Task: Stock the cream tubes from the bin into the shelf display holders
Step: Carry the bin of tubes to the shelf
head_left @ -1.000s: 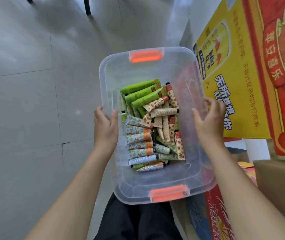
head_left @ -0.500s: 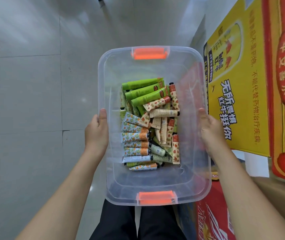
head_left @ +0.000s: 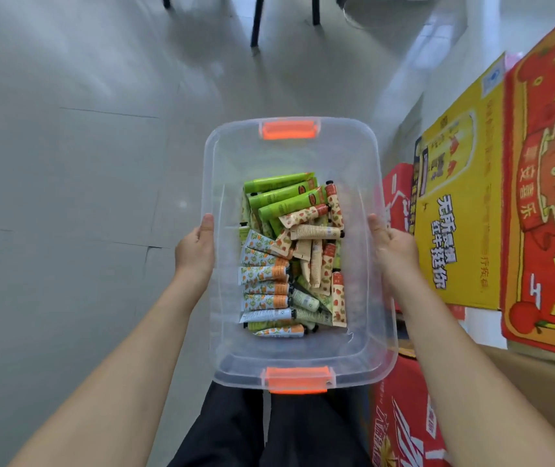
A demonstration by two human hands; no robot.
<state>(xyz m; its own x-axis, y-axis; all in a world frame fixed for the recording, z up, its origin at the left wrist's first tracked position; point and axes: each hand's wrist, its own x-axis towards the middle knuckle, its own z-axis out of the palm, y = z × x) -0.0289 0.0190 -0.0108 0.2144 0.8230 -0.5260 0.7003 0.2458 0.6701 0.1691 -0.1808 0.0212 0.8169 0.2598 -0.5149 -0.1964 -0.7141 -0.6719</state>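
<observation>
To the right of a clear plastic bin (head_left: 228,348), cartons crowd close: a yellow carton (head_left: 461,214), a red carton (head_left: 552,197) beyond it, and a red box (head_left: 404,416) below the bin's near right corner. Grey floor tiles (head_left: 67,197) lie left of the bin, and dark furniture legs (head_left: 257,21) stand past its far end. Cream tubes (head_left: 289,257) are piled in the bin's middle, between the hands. The left hand (head_left: 195,254) grips the bin's left rim and the right hand (head_left: 392,251) its right rim, thumbs on top.
</observation>
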